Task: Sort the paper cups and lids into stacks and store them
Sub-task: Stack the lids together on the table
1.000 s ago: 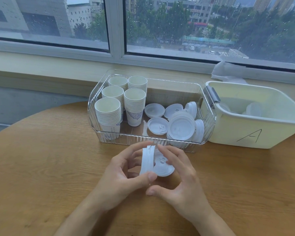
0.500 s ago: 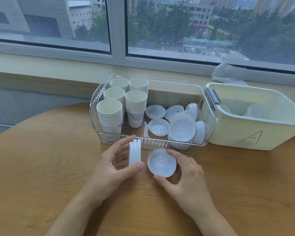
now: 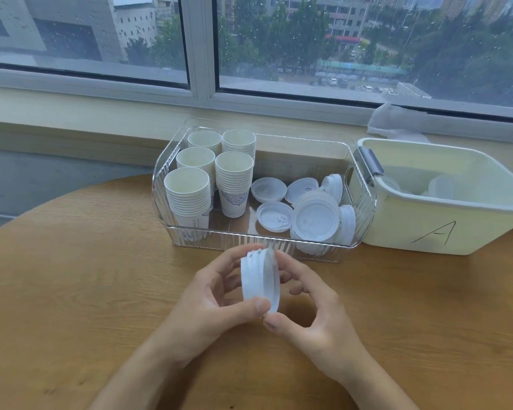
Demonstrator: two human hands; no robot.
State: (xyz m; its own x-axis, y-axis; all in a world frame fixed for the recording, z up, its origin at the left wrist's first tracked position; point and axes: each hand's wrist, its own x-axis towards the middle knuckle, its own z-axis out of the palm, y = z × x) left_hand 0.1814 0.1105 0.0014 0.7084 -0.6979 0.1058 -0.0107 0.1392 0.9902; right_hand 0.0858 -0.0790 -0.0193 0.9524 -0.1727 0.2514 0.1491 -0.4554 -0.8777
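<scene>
Both hands are up over the wooden table (image 3: 71,291), and they share 1 small stack of white lids (image 3: 259,279) held on edge between them, clear of the tabletop. The left hand (image 3: 208,306) curls round the stack, thumb pressed on the lower rim and fingers hooked over the top; the right hand (image 3: 314,306) closes in from 3 o'clock, thumb at the bottom edge, fingertips on the outermost lid's upper rim. Just past the hands, at 12 o'clock, sits the clear ribbed bin (image 3: 249,241). Inside it, on its 9 o'clock side, 5 stacks of paper cups (image 3: 188,193) stand upright and packed close. On its 3 o'clock side lie the loose lids (image 3: 274,216), some flat on the bin floor, others leaning on edge against a larger stacked bunch (image 3: 316,220) near the front wall. Touching the bin's right end, at about 2 o'clock from the hands, is the cream tub (image 3: 427,232) marked with a hand-drawn A, a few pale lids dimly visible inside. Behind everything runs the window sill (image 3: 71,113).
</scene>
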